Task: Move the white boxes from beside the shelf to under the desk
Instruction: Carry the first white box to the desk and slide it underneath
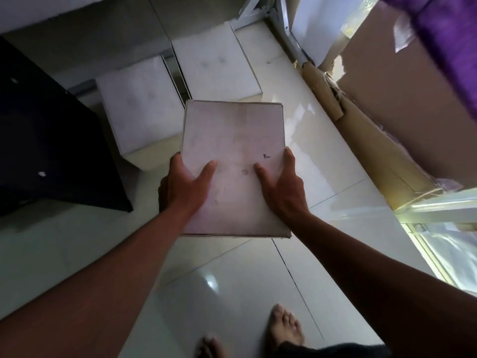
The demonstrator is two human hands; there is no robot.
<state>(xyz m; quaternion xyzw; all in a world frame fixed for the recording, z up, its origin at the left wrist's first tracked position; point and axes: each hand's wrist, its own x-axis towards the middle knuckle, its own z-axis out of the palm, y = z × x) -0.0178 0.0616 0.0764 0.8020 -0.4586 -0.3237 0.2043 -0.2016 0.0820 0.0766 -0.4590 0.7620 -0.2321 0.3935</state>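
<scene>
A white cardboard box (233,140) hangs above the floor at the centre of the head view. My left hand (184,186) grips its left side with the thumb on top. Opposite it, my right hand (282,187) holds the right side the same way. A small dark mark is written on the lid near my right thumb. Two more white boxes stand on the floor beyond it: one (139,104) to the left and one (215,65) further back.
A black cabinet (51,140) stands at the left. Torn brown cardboard (402,112) leans at the right, below purple cloth (449,40). A white metal frame leg (286,34) rises at the back. My bare feet (284,329) stand on glossy white tiles (232,293).
</scene>
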